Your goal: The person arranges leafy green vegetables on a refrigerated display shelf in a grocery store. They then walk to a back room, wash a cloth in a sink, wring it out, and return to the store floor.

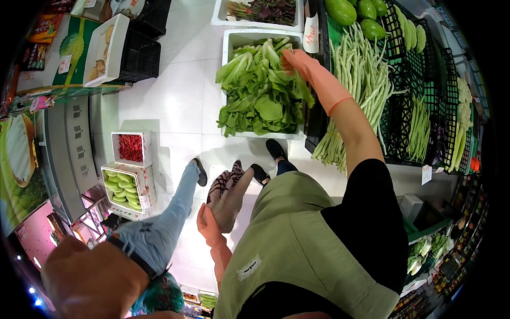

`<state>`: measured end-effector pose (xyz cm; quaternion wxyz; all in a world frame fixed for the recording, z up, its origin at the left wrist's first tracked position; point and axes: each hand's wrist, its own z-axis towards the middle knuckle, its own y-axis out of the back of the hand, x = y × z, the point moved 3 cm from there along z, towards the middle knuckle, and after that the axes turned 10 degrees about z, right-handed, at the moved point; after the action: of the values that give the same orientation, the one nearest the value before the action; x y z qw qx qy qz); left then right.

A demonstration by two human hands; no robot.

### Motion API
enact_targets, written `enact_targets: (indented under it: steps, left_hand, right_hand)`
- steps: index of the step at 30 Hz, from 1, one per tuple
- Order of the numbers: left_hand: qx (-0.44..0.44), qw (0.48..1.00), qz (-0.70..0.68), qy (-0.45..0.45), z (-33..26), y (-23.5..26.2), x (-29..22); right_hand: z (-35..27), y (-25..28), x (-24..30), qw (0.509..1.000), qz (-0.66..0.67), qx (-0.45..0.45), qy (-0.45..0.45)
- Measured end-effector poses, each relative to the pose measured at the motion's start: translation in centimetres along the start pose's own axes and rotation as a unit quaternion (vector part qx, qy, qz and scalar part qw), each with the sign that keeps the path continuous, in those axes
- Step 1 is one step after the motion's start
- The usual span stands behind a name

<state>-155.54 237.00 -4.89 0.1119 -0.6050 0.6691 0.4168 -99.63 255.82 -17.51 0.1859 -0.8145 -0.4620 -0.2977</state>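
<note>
My right hand (293, 61), in a salmon-orange rubber glove, is at the upper right of a heap of leafy greens (260, 87). Its curled, slightly blurred fingers grip some leaves at the heap's edge. The greens fill a white foam box (226, 40) on the floor. Lower down, near my apron, my left hand (206, 220) wears a matching glove. Its fingers close around a limp greyish-pink, cloth-like thing (231, 204) with dark striped parts at its far end. What exactly this thing is, I cannot make out.
Long green beans (358, 80) overhang a black stand at right, beside black crates (398, 127). Beyond the greens sits another foam box (258, 24). A person in jeans (178, 199) stands close on my left. Boxes of red chillies (130, 148) and green vegetables (121, 187) stand farther left.
</note>
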Motion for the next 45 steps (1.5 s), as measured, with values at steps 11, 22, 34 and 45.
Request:
enact_targets:
  steps: [11, 22, 34, 45]
  left_hand:
    - [0.008, 0.995, 0.069, -0.07, 2.8, 3.0, -0.1]
    - [0.098, 0.956, 0.241, -0.139, 7.1, 5.4, 2.5]
    - [0.068, 0.908, 0.38, -0.165, 10.4, 2.5, -0.4]
    - [0.022, 0.934, 0.268, -0.236, 7.3, 4.7, 0.4]
  right_hand:
    - [-30.6, -4.5, -0.8, 0.939, -0.222, 0.008, 0.263]
    - [-40.9, 3.0, -32.8, 0.926, -0.149, -0.271, 0.219]
    - [-57.4, 18.5, -74.2, 0.723, -0.27, -0.439, -0.461]
    - [-38.1, 8.8, -57.5, 0.893, -0.401, -0.139, -0.151]
